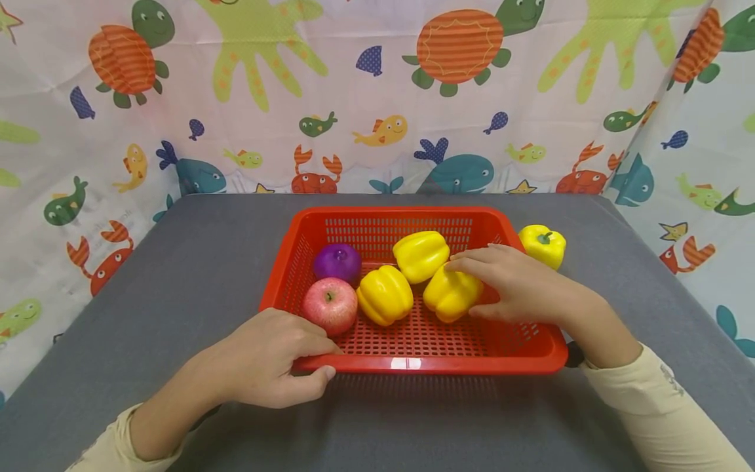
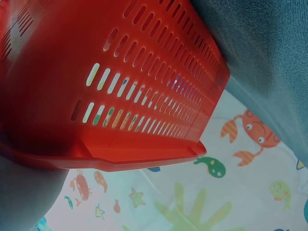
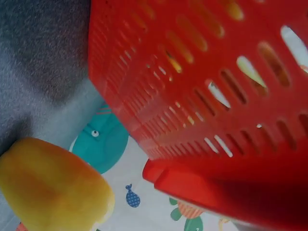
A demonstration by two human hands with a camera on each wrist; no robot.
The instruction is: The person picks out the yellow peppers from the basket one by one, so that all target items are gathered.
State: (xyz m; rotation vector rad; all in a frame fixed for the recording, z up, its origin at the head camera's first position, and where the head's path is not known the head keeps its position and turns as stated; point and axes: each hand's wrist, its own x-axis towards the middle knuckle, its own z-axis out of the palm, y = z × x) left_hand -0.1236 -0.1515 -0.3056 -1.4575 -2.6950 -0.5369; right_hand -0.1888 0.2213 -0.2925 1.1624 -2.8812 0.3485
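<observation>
Pepper [image 1: 449, 295]: yellow, in the right half of the red basket [image 1: 472, 365]
Right hand [image 1: 513, 283]: fingers and thumb curl around this pepper
Left hand [image 1: 274, 357]: fingers grip the basket's near rim
Also inside: two more peppers [image 1: 385, 295], an apple [image 1: 330, 307], a purple fruit [image 1: 337, 263]
Bench [image 1: 218, 255]: carries an outer pepper [image 1: 542, 246], just right of the basket

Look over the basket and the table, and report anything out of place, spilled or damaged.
One yellow pepper sits on the grey table outside the red basket, by its right side; it looks odd because three similar peppers lie inside. No spill or damage shows.
</observation>
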